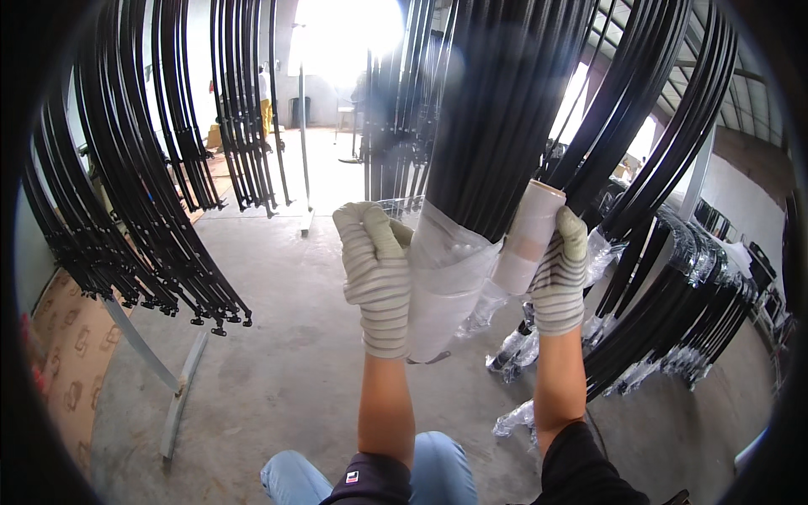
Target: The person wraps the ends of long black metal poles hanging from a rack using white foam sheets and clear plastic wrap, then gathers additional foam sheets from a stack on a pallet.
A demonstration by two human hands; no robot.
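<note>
In front of me hangs a thick bundle of black tubes (492, 126), its lower end wrapped in whitish clear plastic film (446, 278). My right hand (562, 278), in a cream glove with grey stripes, is closed round a roll of stretch film (530, 240) at the bundle's right side. Film runs between the roll and the wrapped end. My left hand (370, 269), gloved the same way, lies against the left side of the wrapping. Its fingers are curled, and whatever they grip is hidden.
Rows of hanging black tubes (126, 168) fill the left, above a metal stand foot (181, 396) and cardboard sheeting (71, 353). Tubes with film-wrapped ends (665, 328) crowd the right. A person in yellow trousers (266, 114) stands far back. Grey concrete floor (269, 370) lies below.
</note>
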